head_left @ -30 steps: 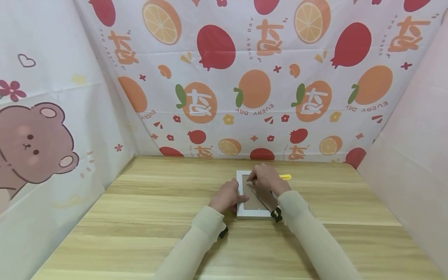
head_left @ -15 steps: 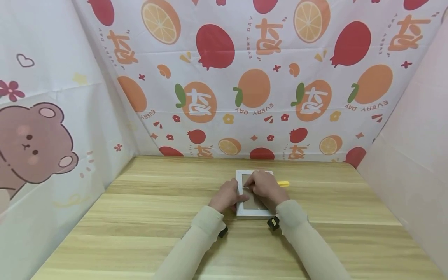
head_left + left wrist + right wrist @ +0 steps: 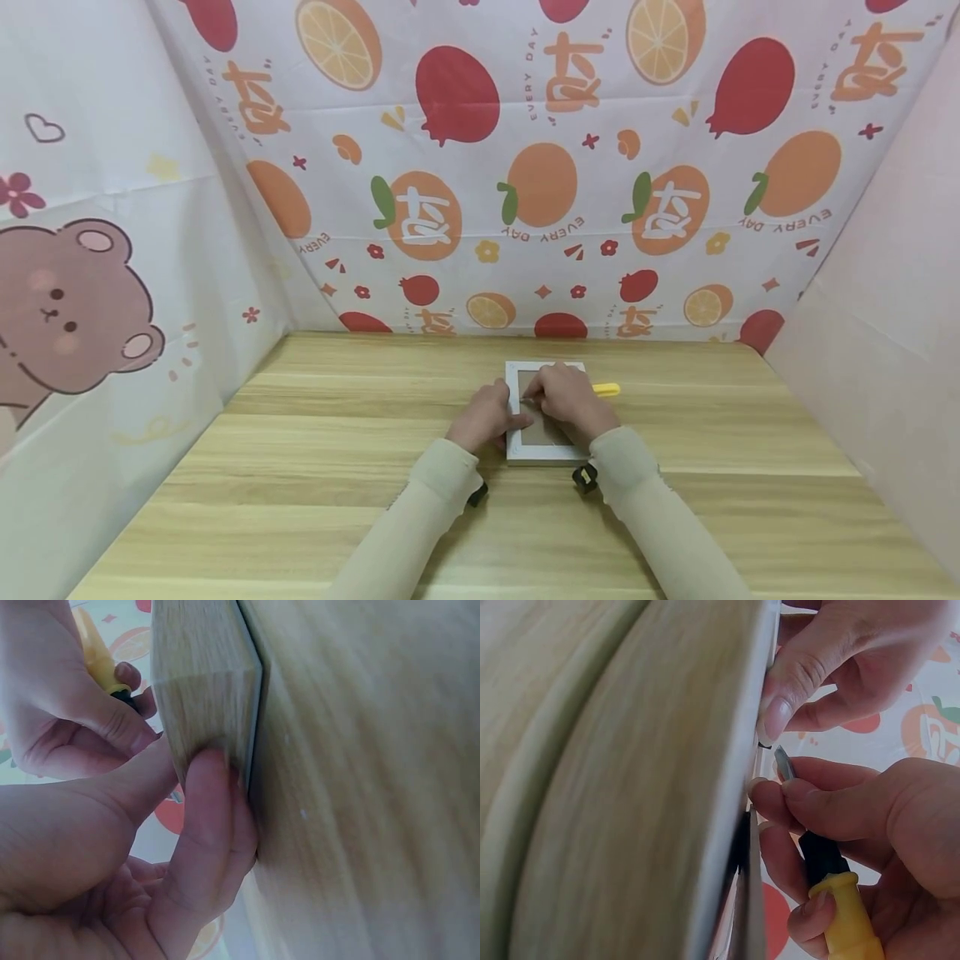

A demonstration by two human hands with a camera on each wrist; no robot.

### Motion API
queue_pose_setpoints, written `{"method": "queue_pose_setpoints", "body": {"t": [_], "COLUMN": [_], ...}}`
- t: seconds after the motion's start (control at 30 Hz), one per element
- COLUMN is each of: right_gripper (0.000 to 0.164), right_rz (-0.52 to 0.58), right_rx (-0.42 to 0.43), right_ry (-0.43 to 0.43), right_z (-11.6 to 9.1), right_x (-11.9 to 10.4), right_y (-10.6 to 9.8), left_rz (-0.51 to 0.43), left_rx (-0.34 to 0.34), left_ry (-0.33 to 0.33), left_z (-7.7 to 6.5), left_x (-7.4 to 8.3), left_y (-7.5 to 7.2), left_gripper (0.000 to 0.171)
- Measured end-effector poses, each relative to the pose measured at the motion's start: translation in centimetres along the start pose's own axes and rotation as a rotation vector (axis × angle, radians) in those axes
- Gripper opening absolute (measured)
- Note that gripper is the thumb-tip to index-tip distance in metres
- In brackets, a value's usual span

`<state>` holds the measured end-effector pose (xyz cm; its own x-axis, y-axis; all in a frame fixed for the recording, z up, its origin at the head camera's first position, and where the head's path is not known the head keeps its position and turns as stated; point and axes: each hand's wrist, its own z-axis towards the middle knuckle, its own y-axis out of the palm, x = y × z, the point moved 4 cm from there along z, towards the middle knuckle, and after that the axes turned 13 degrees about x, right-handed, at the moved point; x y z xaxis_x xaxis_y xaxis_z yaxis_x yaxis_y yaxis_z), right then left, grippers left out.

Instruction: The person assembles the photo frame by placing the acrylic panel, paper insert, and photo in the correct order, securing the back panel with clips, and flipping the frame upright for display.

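A picture frame (image 3: 540, 452) lies on the wooden table with its white-bordered back and brown backing board (image 3: 543, 431) upward. My left hand (image 3: 482, 418) grips its left side, thumb over the border and fingers against the wooden outer edge (image 3: 206, 705). In my right hand (image 3: 567, 398) is a flathead screwdriver (image 3: 847, 919) with a yellow handle and black collar. Thumb and index finger pinch its metal shaft near the tip (image 3: 782, 761). That tip is close to the frame's inner left edge, just beside the left thumb (image 3: 780, 712) and a small dark tab (image 3: 765, 745).
A thin flap (image 3: 751, 900) stands slightly off the frame's back below the right fingers. Wood-grain table (image 3: 300, 467) surrounds the frame. A fruit-print cloth (image 3: 480, 208) hangs behind, with a bear-print cloth (image 3: 90, 300) at the left.
My right hand has come down a little along the frame's left inner edge, and its wrist has turned, lowering the yellow handle. The left hand keeps its grip.
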<state>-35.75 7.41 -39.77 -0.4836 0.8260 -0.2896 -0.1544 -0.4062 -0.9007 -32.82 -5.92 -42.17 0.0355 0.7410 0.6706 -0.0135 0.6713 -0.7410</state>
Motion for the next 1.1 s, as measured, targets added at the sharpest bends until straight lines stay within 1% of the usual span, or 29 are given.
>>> {"method": "queue_pose_setpoints", "body": {"t": [0.3, 0.6, 0.73, 0.9, 1.1], "right_gripper": [0.028, 0.027, 0.024, 0.021, 0.020], "right_rz": [-0.013, -0.017, -0.021, -0.054, -0.065], "right_rx": [-0.030, -0.021, -0.040, -0.070, -0.088], "right_ry": [0.005, -0.015, -0.014, -0.020, -0.017], "right_z": [0.23, 0.37, 0.45, 0.78, 0.97], "right_x": [-0.09, -0.10, -0.19, -0.38, -0.33], "right_y": [0.08, 0.08, 0.04, 0.02, 0.14], "left_rz": [-0.003, 0.004, 0.004, 0.005, 0.005], "left_rx": [-0.004, -0.005, -0.006, -0.007, -0.006], "left_ry": [0.004, -0.006, -0.013, -0.019, -0.023], "left_z": [0.03, 0.04, 0.07, 0.07, 0.00], "left_x": [-0.16, -0.20, -0.13, -0.10, -0.11], "left_y": [-0.02, -0.04, -0.02, 0.00, 0.00], "left_gripper": [0.037, 0.038, 0.038, 0.037, 0.037]}}
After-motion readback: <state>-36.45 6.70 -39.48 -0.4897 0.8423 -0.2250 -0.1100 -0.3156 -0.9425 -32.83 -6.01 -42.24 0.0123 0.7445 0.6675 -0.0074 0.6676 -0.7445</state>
